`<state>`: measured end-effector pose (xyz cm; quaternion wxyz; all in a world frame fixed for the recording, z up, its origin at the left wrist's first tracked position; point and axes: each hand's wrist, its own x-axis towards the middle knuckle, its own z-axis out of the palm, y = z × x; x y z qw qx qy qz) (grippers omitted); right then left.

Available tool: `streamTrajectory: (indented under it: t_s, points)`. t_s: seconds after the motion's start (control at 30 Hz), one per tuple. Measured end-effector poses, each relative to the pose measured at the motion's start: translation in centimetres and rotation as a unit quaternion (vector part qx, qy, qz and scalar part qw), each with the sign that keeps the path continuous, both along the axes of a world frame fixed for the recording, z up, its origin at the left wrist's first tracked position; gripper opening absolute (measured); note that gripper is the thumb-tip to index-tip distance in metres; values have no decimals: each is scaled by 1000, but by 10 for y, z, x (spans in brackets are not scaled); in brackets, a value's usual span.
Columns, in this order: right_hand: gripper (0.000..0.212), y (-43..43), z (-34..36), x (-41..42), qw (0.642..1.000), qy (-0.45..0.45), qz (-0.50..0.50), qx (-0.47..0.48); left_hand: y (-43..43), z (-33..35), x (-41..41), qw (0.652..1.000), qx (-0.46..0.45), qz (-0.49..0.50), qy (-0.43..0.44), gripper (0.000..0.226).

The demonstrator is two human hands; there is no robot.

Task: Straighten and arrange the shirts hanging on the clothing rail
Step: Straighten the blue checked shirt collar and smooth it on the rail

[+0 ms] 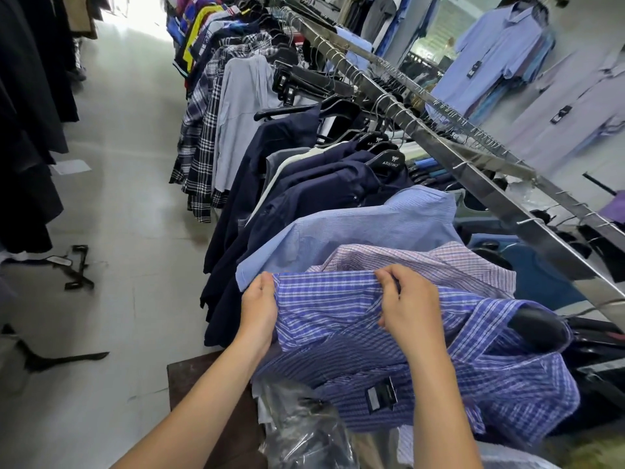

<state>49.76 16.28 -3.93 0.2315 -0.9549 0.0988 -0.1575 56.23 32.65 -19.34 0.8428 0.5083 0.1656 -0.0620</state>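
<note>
A blue plaid shirt (324, 299) hangs nearest me on a black hanger (537, 324), its shoulder and sleeve spread flat between my hands. My left hand (258, 308) grips the sleeve's left end. My right hand (407, 304) pinches the top fold of the same shirt nearer the collar. Behind it hang a pink-checked shirt (439, 262), a light blue shirt (365, 225) and several navy shirts (304, 191) along the slanted steel rail (449, 154).
Black hangers (72, 267) lie on the pale floor at left. Dark garments (23, 130) line the aisle's left side. Clear plastic bags (304, 431) sit on a brown surface (203, 394) below my arms. Lilac shirts (500, 52) hang on the right wall.
</note>
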Motion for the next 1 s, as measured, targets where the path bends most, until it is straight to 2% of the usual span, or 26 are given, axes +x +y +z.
streamTrajectory:
  t_s: [0.07,0.17,0.33,0.37,0.47,0.53,0.6,0.7,0.8,0.87,1.0]
  points:
    - [29,1,-3,1,1000,-4,-8,0,-4,2,3,998,49,41,4,39]
    - [28,4,-6,2,1000,-4,-19,4,-10,4,11,996,54,75,14,41]
    - [27,2,-5,0,1000,-4,-17,-4,-10,-5,16,997,70,32,0,45]
    - [27,2,-5,0,1000,-3,-14,-6,-9,-6,15,999,46,16,1,47]
    - [26,4,-3,0,1000,-10,-8,-7,-8,-9,4,991,-120,-65,2,47]
    - [25,6,-1,2,1000,-14,-6,-14,-11,-17,-11,977,-186,-106,0,36]
    - [25,8,2,4,1000,-15,-7,-12,-16,-26,-25,976,-163,-145,18,28]
    - [25,9,7,6,1000,-5,1,-11,-19,-33,-28,983,-82,-162,21,26]
    - [27,6,11,4,1000,20,11,-12,-9,-29,-17,991,-24,-130,-16,45]
    - [28,5,13,2,999,36,6,-12,-2,-17,-11,993,24,-106,-45,43]
    - [28,8,15,4,990,43,-10,-132,-6,-2,-6,991,79,-58,-87,45]
